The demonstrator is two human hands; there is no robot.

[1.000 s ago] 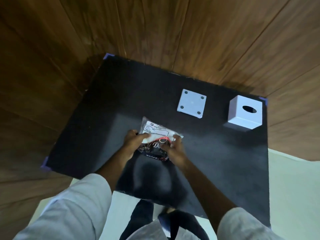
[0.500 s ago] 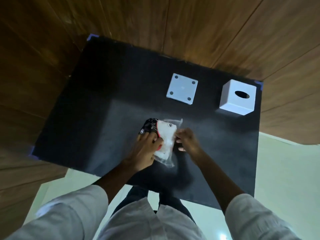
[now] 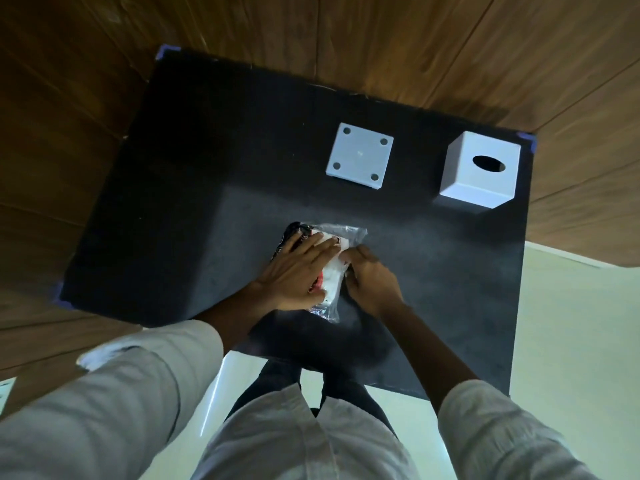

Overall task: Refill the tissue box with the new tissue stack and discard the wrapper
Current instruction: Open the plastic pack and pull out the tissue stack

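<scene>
I'm looking straight down at a black mat point(image 3: 173, 202) laid over a wooden surface point(image 3: 415, 46), and both hands are on the tissue pack point(image 3: 330, 271) near the mat's middle. The left hand point(image 3: 298, 271) lies flat across the top of the pack, fingers point(image 3: 311, 245) extended and slightly fanned, pressing it down onto the mat. The right hand point(image 3: 372, 280) sits just beside it on the pack's right edge, fingers curled in and pinching at the clear plastic wrapper point(image 3: 349, 232). The exact grip of the fingertips is hidden behind the knuckles, so I can't tell how much film they hold. The white tissue shows between the two hands, with dark red-and-black print at the left end and loose clear film sticking out past the far end and the near end.

Farther back on the mat, well apart from the hands, the white tissue box point(image 3: 481, 171) stands with its oval slot facing up. To its left lies the box's flat square base plate point(image 3: 360, 155), showing four round dots at its corners. The stretch of mat between the pack and the box is bare. Pale sleeves point(image 3: 138, 393) fill the bottom of my view.
</scene>
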